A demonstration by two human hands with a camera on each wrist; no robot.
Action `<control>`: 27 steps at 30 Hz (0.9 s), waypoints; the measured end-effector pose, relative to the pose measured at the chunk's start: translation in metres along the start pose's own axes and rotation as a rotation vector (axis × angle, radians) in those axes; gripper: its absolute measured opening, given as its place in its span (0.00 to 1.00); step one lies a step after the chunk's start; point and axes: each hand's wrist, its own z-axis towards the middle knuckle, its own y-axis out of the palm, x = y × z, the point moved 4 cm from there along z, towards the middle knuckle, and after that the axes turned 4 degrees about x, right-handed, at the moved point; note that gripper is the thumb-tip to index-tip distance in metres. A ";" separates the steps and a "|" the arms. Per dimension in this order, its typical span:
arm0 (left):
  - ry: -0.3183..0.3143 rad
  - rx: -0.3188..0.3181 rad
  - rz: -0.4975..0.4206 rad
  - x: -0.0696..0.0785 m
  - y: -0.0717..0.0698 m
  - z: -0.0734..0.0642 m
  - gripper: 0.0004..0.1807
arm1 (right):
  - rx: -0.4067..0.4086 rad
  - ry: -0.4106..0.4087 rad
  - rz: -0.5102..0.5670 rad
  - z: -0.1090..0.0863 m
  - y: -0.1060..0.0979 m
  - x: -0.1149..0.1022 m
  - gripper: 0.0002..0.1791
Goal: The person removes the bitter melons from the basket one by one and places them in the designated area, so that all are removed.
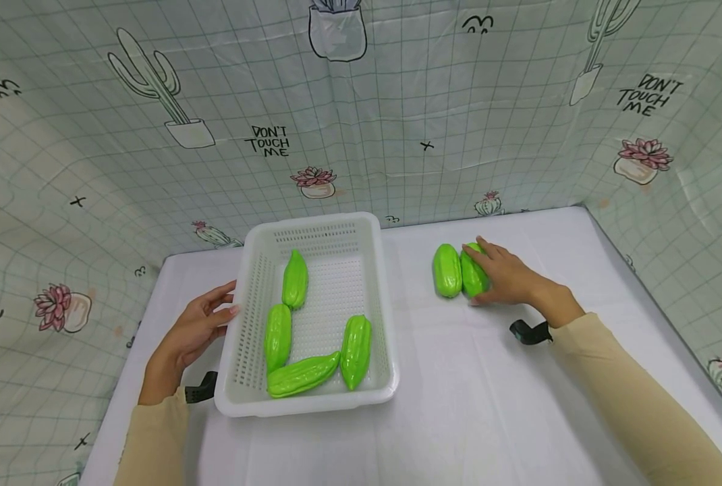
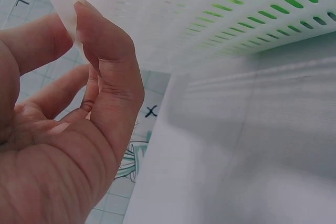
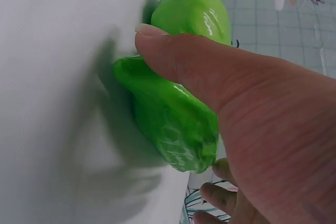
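On the left of the head view stands a white perforated plastic basket [image 1: 388, 358] with several glossy green bitter gourds inside, one gourd [image 1: 355, 352] by its right wall. My left hand [image 1: 193, 331] holds the basket's left rim; in the left wrist view the thumb [image 2: 107, 38] and a finger meet at that edge. To the right, two more gourds lie side by side on the table. My right hand [image 1: 509, 273] grips the right one, a gourd [image 3: 173, 119], with thumb at its near end and fingers at the far end. The other gourd [image 1: 447, 271] lies close against it.
A white cloth covers the table [image 1: 458, 405]. Behind it and along both sides hangs a grid-patterned curtain [image 1: 385, 101] with cactus drawings. Black wrist mounts sit on each arm, the right mount [image 1: 530, 332] low over the cloth.
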 end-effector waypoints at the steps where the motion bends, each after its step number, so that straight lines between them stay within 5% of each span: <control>1: -0.001 0.000 0.004 0.000 0.000 0.000 0.39 | 0.002 -0.002 -0.002 0.000 0.000 0.000 0.59; 12: 0.004 -0.001 -0.010 -0.001 -0.001 -0.001 0.40 | 0.032 -0.024 -0.041 -0.005 -0.012 -0.015 0.57; 27: -0.006 -0.013 -0.045 0.003 -0.002 0.000 0.39 | 0.115 -0.140 -0.056 -0.013 -0.027 -0.075 0.50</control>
